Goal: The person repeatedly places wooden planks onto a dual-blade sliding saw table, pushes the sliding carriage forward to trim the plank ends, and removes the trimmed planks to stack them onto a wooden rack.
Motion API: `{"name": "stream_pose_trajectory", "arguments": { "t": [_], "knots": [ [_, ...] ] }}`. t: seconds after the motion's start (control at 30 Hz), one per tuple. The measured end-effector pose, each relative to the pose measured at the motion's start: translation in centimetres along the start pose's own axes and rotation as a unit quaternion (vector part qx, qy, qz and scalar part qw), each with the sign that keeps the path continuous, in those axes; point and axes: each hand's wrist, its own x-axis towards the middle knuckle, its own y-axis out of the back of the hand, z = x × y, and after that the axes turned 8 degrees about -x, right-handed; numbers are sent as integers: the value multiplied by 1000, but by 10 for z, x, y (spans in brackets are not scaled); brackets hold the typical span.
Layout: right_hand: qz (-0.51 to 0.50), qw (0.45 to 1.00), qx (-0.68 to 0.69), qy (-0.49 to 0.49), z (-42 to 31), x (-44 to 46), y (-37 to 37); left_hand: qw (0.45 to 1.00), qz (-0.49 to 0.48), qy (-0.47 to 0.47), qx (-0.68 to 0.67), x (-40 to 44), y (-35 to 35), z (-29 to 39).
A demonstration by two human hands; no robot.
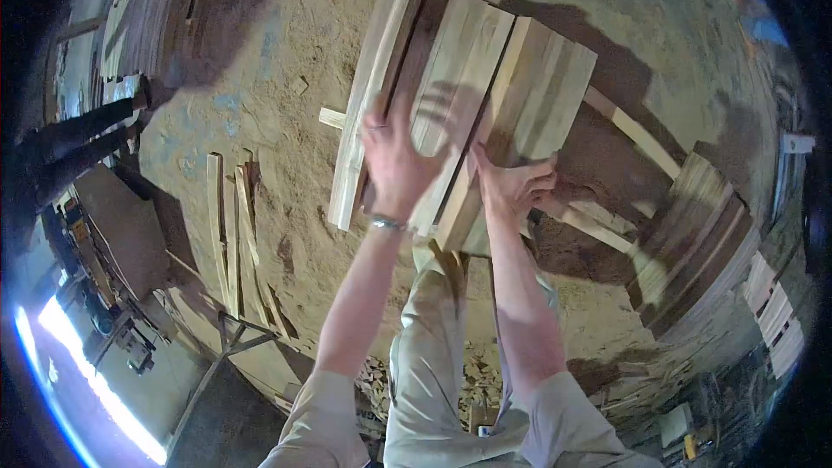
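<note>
Three boards lie side by side in the upper middle of the frame, tilted to the right and set apart by narrow dark gaps: a slim left board (pixel 381 52), a wide middle board (pixel 464 61) and a right board (pixel 530 108) whose pale side face shows along its left edge. The person's left hand (pixel 400 160), slightly blurred, is over the left and middle boards, its fingers spread wide and the thumb pointing right; it does not appear closed around anything. A watch (pixel 387 223) is on that wrist, and shadows of fingers fall on the middle board. The right hand (pixel 517 182) spans the right board, thumb at the left edge and fingers bent toward the right; whether it clasps the board cannot be told. A stick end (pixel 332 117) juts out left of the boards, and an upper rail (pixel 637 130) and a lower rail (pixel 598 230) run from their right side toward a stack (pixel 693 247) at the lower right. Around them is dusty floor (pixel 299 173). Thin strips (pixel 232 234) lie at left of centre, more timber (pixel 160 17) stands at the upper left, and scraps (pixel 377 381) are strewn at the lower middle.
</note>
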Motion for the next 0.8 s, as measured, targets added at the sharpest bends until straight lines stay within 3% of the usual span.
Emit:
{"name": "stream_pose_trajectory", "arguments": {
  "t": [0.07, 0.1, 0.17, 0.23, 0.33, 0.43, 0.47, 0.53, 0.57, 0.67, 0.7, 0.73, 0.8],
  "knots": [
    [-17, 999, -7, 51, -2, -6, -2, 992, 72, 9, 102, 20, 27, -34],
    [-26, 997, -14, 78, -1, -8, -3, 988, 38, 99, 112, 34, 35, -56],
    [-17, 996, -30, 87, -3, -6, -11, 971, -107, 191, -96, 48, 35, -110],
    [-45, 997, -10, 65, -1, 0, -8, 852, -288, 257, -354, 51, 14, -151],
    [-69, 994, 76, 44, 24, 19, -1, 913, -221, 210, -272, 44, 9, -143],
    [-83, 986, 82, 121, 55, 32, -9, 898, -260, 320, -154, 49, 14, -133],
    [-90, 986, 73, 119, 58, 33, -12, 926, -203, 268, -171, 45, 32, -98],
    [-98, 987, 64, 111, 55, 29, -12, 996, -21, 87, 5, 30, 34, -71],
    [-99, 988, 63, 105, 49, 25, -11, 993, 72, -10, 94, 20, 31, -61],
    [-53, 995, 17, 80, 37, 16, -20, 999, 3, 19, 30, -35, 17, -32],
    [-35, 996, 10, 81, 35, 13, -23, 994, -39, 97, -23, -60, 12, -18],
    [-17, 996, 1, 84, 33, 12, -25, 997, -46, 59, -20, -89, 0, -19],
    [2, 997, -13, 81, 28, 14, -24, 980, -88, 177, -5, -136, -8, -1]
  ]
}}
